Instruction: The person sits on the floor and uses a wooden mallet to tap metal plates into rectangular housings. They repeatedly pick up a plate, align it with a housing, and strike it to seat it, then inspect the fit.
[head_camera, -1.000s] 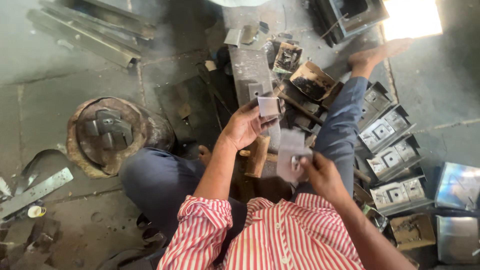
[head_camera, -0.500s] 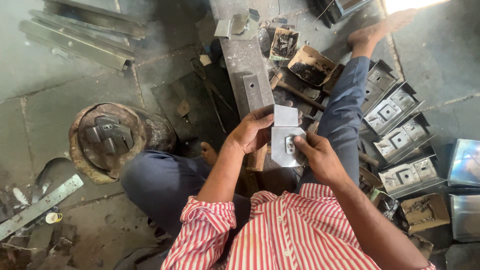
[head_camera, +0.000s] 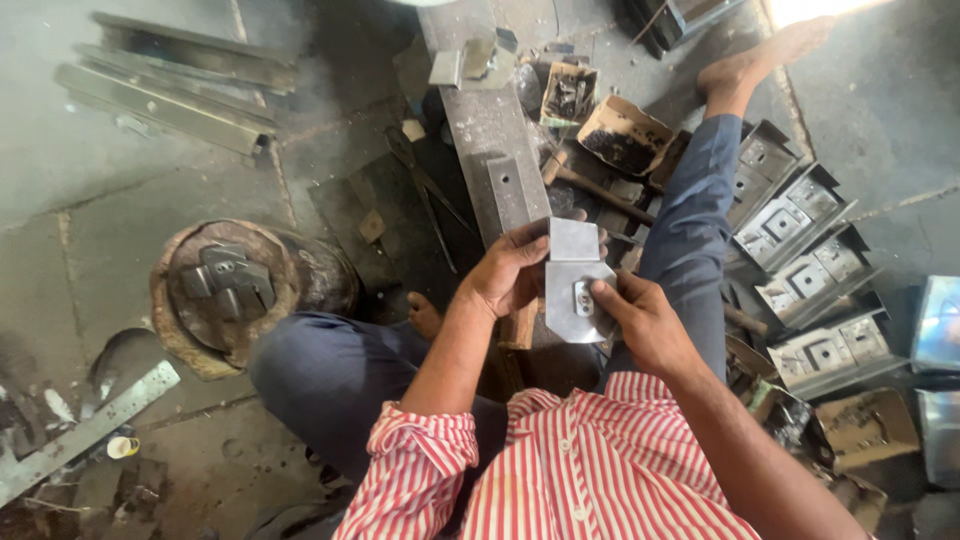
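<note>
I sit on the floor and hold a bent grey sheet-metal piece (head_camera: 574, 285) in front of my chest with both hands. My left hand (head_camera: 508, 270) grips its left edge, fingers wrapped behind it. My right hand (head_camera: 640, 318) supports its right side, with the thumb pressing on a small fitting at the slot in the plate's middle. A long steel bar (head_camera: 495, 140) lies on the floor just beyond the piece.
Several finished metal brackets (head_camera: 800, 270) are stacked at the right beside my outstretched leg. A round stump with metal pieces (head_camera: 225, 290) stands at the left. Small cardboard boxes of parts (head_camera: 622, 135) lie ahead. Steel angle strips (head_camera: 170, 85) rest at the upper left.
My hands came together: a second ago the left held one piece ahead and the right another lower down; now both hold the joined metal piece closer to my chest.
</note>
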